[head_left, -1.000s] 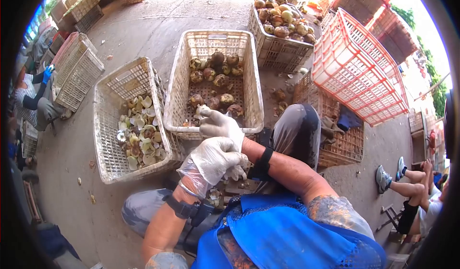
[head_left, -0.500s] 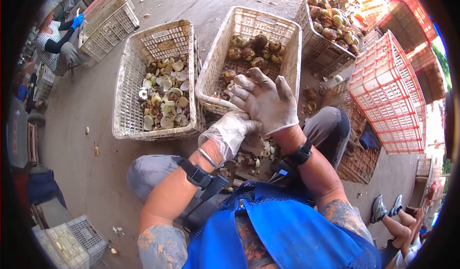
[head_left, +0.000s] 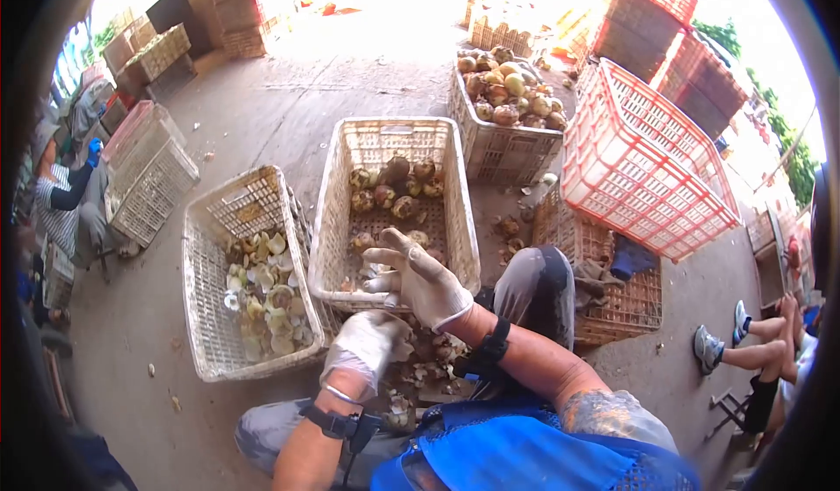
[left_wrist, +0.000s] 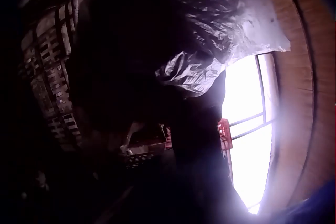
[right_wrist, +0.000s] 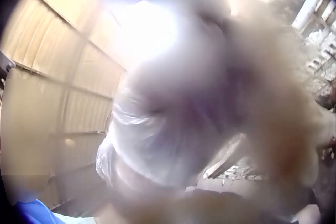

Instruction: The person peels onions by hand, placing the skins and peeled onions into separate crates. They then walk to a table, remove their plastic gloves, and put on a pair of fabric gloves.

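In the head view my right hand (head_left: 424, 281), in a pale work glove, is raised over the near rim of the middle crate (head_left: 398, 297). Its fingers are spread and nothing lies in them. Just below and to the left is my left hand (head_left: 363, 347), gloved with clear plastic at the wrist. Its fingers are blurred and turned away, so I cannot tell whether they are curled. Round brown onion-like bulbs (head_left: 385, 195) lie inside the middle crate. Crinkled clear plastic (left_wrist: 202, 71) shows in the dark left wrist view; the right wrist view is blurred.
A crate (head_left: 197, 290) of pale peelings (head_left: 271, 294) stands at left. A heaped bulb crate (head_left: 507, 150) is behind right, beside a tilted red-and-white crate (head_left: 647, 163). Peelings lie between my knees. People sit at the far left (head_left: 66, 185) and right (head_left: 774, 360).
My hands were together a second ago, then the right turned palm-up with fingers spread beside the left. Now they are apart, the right higher. The head view has dipped and risen again.
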`<control>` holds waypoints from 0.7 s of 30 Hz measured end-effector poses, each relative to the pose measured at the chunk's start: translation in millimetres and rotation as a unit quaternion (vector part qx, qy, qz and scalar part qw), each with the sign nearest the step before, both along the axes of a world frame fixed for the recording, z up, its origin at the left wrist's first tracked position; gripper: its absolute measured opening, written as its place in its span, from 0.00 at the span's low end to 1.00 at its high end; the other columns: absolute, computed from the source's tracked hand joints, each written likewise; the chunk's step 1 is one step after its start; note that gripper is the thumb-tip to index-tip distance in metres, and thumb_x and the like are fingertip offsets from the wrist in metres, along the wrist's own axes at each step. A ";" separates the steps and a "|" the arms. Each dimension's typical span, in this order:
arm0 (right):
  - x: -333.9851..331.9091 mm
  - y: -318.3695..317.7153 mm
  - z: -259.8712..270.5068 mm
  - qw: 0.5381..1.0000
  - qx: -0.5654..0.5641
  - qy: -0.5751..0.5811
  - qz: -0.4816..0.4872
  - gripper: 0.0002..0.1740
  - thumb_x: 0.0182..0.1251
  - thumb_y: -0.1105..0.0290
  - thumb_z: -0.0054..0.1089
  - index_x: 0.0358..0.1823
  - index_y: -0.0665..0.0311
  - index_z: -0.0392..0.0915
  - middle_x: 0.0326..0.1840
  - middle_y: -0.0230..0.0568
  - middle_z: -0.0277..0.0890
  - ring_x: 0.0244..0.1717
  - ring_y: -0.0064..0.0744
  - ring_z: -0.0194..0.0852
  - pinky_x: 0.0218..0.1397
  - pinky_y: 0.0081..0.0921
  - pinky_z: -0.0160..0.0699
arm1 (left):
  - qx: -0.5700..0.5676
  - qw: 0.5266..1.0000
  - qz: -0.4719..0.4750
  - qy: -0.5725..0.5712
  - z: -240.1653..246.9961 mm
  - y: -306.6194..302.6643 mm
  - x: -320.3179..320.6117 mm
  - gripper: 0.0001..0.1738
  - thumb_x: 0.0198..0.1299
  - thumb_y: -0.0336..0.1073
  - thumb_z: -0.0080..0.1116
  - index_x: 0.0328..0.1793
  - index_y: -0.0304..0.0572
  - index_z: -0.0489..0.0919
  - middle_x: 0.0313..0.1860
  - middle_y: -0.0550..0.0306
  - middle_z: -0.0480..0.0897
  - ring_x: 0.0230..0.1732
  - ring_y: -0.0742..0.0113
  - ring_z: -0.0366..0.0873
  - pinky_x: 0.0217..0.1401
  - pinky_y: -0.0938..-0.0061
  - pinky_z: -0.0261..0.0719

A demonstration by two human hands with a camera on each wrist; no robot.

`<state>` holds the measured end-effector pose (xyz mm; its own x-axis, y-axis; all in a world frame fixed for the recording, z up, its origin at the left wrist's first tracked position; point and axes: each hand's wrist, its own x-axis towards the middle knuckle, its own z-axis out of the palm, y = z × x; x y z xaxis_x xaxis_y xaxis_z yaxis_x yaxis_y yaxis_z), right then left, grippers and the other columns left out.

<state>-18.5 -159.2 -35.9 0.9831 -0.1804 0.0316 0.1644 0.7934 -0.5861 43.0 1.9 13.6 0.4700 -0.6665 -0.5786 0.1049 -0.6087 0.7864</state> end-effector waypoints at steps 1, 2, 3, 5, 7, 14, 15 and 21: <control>-1.3 -1.7 0.8 0.999 -0.026 0.024 -0.017 0.48 0.72 0.44 0.63 0.85 0.52 0.50 0.77 0.48 0.63 0.58 0.41 0.79 0.56 0.37 0.80 | -0.079 0.993 0.092 0.006 -3.6 0.8 3.6 0.09 0.68 0.28 0.61 0.50 0.36 0.88 0.40 0.57 0.89 0.40 0.70 0.87 0.42 0.73 0.85; -3.0 -1.7 0.9 0.997 -0.051 0.048 -0.033 0.50 0.74 0.46 0.60 0.87 0.57 0.43 0.76 0.50 0.63 0.55 0.39 0.81 0.48 0.31 0.83 | -0.156 0.971 0.183 0.013 -14.8 5.6 8.6 0.09 0.69 0.27 0.61 0.51 0.33 0.87 0.39 0.59 0.88 0.38 0.73 0.86 0.39 0.75 0.85; -5.5 -0.7 0.5 0.996 -0.067 0.055 -0.020 0.53 0.71 0.42 0.64 0.86 0.55 0.46 0.76 0.48 0.65 0.56 0.35 0.79 0.57 0.31 0.80 | -0.187 0.955 0.222 -0.058 -15.3 2.4 12.9 0.10 0.68 0.27 0.62 0.53 0.34 0.87 0.38 0.63 0.88 0.36 0.76 0.84 0.36 0.79 0.82; -3.4 5.2 -6.1 0.995 -0.087 0.056 -0.012 0.52 0.71 0.43 0.63 0.86 0.56 0.46 0.75 0.48 0.65 0.52 0.33 0.80 0.49 0.27 0.77 | -0.179 0.962 0.197 -0.058 -10.6 6.0 14.0 0.11 0.68 0.27 0.62 0.54 0.33 0.87 0.38 0.62 0.88 0.35 0.76 0.83 0.35 0.80 0.81; -4.2 9.5 -6.5 0.996 -0.072 0.051 -0.007 0.51 0.71 0.44 0.62 0.86 0.56 0.46 0.75 0.47 0.65 0.50 0.33 0.80 0.44 0.24 0.74 | -0.181 0.966 0.164 -0.082 -7.9 3.3 13.0 0.12 0.68 0.26 0.62 0.56 0.33 0.86 0.37 0.61 0.88 0.31 0.76 0.82 0.31 0.81 0.80; -10.6 4.3 -3.3 0.998 -0.043 0.040 -0.021 0.51 0.72 0.44 0.62 0.87 0.57 0.46 0.72 0.45 0.69 0.50 0.32 0.80 0.44 0.23 0.74 | -0.196 0.960 0.198 0.043 -25.9 1.7 20.8 0.11 0.66 0.25 0.63 0.54 0.35 0.87 0.35 0.58 0.89 0.28 0.73 0.84 0.30 0.77 0.82; -9.7 3.7 -4.6 0.997 -0.058 0.047 -0.021 0.50 0.72 0.45 0.61 0.86 0.57 0.47 0.73 0.44 0.70 0.50 0.31 0.80 0.44 0.24 0.75 | -0.204 0.958 0.198 0.046 -30.9 2.2 21.5 0.11 0.66 0.25 0.63 0.53 0.35 0.87 0.35 0.57 0.89 0.28 0.72 0.84 0.31 0.76 0.83; -13.6 11.8 -0.6 0.984 -0.165 0.066 -0.023 0.43 0.76 0.55 0.60 0.85 0.61 0.53 0.75 0.46 0.68 0.55 0.31 0.80 0.52 0.26 0.79 | -0.172 0.970 0.155 -0.075 -28.8 2.4 20.7 0.10 0.67 0.24 0.58 0.50 0.31 0.86 0.34 0.56 0.88 0.30 0.71 0.85 0.34 0.75 0.85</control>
<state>-32.1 -147.4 -36.4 0.9735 -0.2265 -0.0321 0.1005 0.5498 -0.8292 63.7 4.2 -15.1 0.7405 -0.6205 -0.2580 0.1110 -0.2658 0.9576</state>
